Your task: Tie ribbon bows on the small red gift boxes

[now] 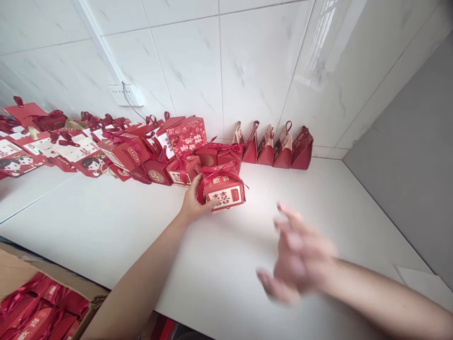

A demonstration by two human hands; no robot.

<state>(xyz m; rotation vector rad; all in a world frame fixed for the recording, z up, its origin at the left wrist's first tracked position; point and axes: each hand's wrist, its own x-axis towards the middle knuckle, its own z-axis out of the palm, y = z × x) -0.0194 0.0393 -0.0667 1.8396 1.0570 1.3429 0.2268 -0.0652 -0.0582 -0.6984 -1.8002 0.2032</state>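
Note:
My left hand (194,204) grips a red gift box (225,196) by its left side, thumb across the front. The box has a dark red ribbon bow on top and a cream label with a red double-happiness sign. It is at the white tabletop, just in front of other red boxes. My right hand (300,255) is over the tabletop to the right, blurred by motion. Its fingers look spread apart, and nothing shows in them. Right behind the held box stand a ribboned red box (184,170) and a red box with a floral print (187,136).
Several triangular red boxes (274,150) with ribbon loops stand in a row by the tiled wall. Many red gift bags and boxes (76,146) crowd the back left. A carton (95,302) of ribboned red boxes is at lower left. A socket (126,95) with a cable is on the wall.

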